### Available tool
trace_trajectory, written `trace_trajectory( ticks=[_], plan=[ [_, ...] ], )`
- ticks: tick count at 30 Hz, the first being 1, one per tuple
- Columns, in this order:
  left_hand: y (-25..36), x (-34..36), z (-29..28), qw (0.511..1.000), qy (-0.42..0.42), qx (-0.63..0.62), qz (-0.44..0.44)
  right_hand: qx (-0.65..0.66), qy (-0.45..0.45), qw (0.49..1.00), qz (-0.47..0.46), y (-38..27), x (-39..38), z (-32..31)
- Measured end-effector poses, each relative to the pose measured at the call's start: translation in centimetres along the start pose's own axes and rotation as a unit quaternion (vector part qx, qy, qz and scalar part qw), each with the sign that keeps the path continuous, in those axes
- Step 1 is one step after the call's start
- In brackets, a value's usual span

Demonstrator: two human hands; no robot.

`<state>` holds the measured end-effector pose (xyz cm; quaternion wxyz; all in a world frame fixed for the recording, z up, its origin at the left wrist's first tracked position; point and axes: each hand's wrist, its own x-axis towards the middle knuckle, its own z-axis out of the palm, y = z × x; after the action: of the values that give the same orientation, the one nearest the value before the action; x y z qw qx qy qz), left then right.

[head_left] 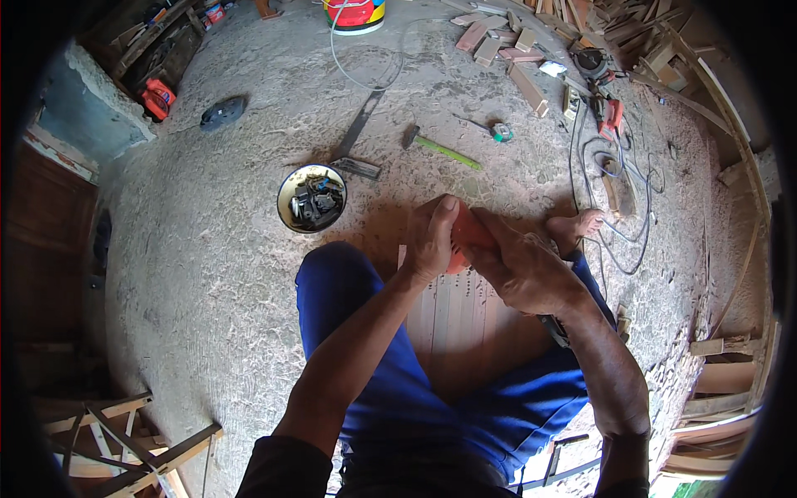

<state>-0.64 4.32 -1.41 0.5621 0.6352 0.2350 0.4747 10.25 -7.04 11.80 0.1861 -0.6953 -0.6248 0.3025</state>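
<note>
Both my hands close around an orange-red tool body with small dark slots (471, 234), probably a power tool; its lower side and exact kind are hidden. My left hand (430, 241) wraps its left side, thumb pointing forward. From the right, my right hand (531, 267) grips it with bent fingers. Beneath lies a panel of pale and brown wooden strips (452, 319) between my legs, with small dark marks near the tool. Ahead on the left stands a white bucket (285, 195) filled with dark metal and plastic parts.
Beyond my hands lie a hand saw (359, 129), a green-handled hammer (444, 151) and a tape measure (501, 132). Cables (623, 249) loop at the right beside a red power tool (611, 119). Wood offcuts (527, 87) and a colourful bucket (355, 17) are farther off.
</note>
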Motion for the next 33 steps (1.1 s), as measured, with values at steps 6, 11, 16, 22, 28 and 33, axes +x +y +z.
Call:
trace_trajectory(
  ticks=[6,11,16,22,28,33],
  plan=[
    [-0.3,-0.2,-0.4,0.999,-0.023,-0.031,-0.033,-0.005,-0.020,0.999,0.031,-0.7,0.1,-0.4],
    [-0.6,-0.4,-0.3,0.999,-0.001,-0.023,-0.039,-0.006,-0.031,0.999,0.029,-0.9,0.5,-0.6],
    [-1.0,-0.2,-0.2,0.999,-0.001,-0.021,-0.026,0.024,-0.013,1.000,-0.009,0.6,0.8,0.0],
    [-0.8,-0.2,-0.5,0.999,-0.018,-0.005,-0.037,0.007,-0.014,1.000,-0.006,1.1,0.9,0.2],
    [-1.6,-0.6,-0.2,0.999,-0.010,0.003,-0.045,0.025,-0.028,0.999,0.003,1.6,0.9,0.3],
    [-1.8,-0.9,0.2,0.995,0.028,0.088,0.033,0.027,-0.016,0.999,-0.014,2.5,1.1,0.8]
  ],
)
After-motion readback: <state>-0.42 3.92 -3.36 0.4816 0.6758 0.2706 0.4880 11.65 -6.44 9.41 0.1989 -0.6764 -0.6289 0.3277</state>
